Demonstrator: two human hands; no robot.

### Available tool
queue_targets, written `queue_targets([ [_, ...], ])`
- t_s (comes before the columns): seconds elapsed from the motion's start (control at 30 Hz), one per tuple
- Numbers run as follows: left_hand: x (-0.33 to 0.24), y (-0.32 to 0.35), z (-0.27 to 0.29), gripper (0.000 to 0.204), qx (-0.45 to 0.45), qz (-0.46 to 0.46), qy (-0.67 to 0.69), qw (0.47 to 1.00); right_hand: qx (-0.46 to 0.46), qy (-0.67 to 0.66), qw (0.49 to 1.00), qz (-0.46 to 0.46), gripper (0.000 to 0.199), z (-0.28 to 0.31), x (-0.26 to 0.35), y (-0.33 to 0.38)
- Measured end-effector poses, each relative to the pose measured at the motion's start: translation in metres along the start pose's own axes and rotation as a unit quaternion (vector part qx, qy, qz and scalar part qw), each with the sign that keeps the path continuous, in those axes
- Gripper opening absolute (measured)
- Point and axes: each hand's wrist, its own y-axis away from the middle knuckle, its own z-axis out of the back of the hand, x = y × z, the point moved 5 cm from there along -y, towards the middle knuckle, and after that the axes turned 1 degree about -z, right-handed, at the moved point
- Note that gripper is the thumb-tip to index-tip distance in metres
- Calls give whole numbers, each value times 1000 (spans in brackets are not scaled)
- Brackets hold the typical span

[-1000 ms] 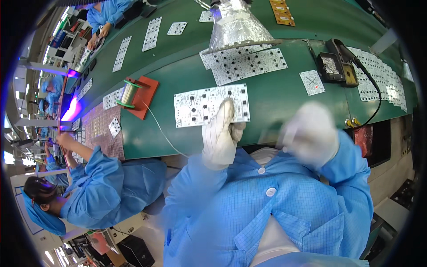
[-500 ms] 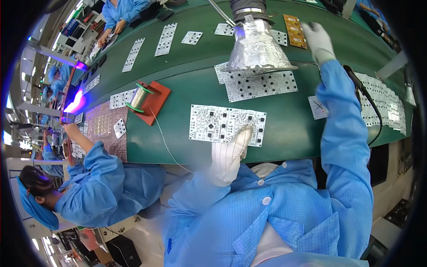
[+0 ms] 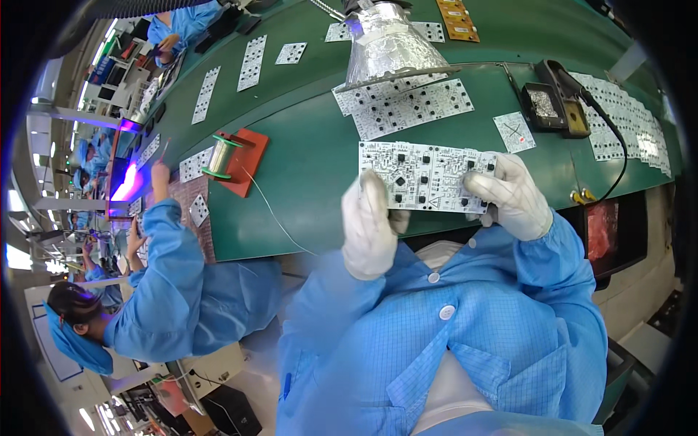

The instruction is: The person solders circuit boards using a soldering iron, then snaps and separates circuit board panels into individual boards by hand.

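Two gloved hands have the white circuit board point(image 3: 424, 176) up off the green table point(image 3: 313, 152), held level over the table's near edge, straight out from the person's chest. Left hand point(image 3: 372, 225) is closed on the board's near-left corner, thumb tucked under, fingers curled over the top face. Right hand point(image 3: 509, 195) grips the near-right corner, fingers spread across the small black parts there.

How to do this well, I'd say: keep the grip out at the edges and corners, off the components, and hold the panel flat so it doesn't flex between the two hands. That right hand sits well onto the populated area, so a lighter touch there looks wise.

Around it: a foil-wrapped cone lamp point(image 3: 389, 47) stands at the far side, over more white boards point(image 3: 411, 107) lying flat. A black soldering stand point(image 3: 552, 98) sits toward the far-right corner, its cable point(image 3: 618, 152) trailing to the right edge. Off to the left, a spool of solder wire point(image 3: 222, 156) rests on a red holder point(image 3: 243, 163), with a loose strand running toward the near edge. A co-worker point(image 3: 174, 298) in a blue coat works along the left edge.
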Motion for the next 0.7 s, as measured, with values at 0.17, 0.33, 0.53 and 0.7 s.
queue_targets([
  [0.17,-37,11,-1,13,-140,-400,-368,828,-161,323,875,323,16,-17,3,9],
  [0.33,-34,5,16,14,-119,-288,-230,922,-111,-25,993,37,25,-7,-1,13],
  [0.53,-32,5,13,21,-53,-116,-96,987,-110,24,989,100,26,-1,-3,14],
  [0.7,-41,5,11,28,-70,-153,-151,974,-122,139,963,197,27,4,-9,18],
])
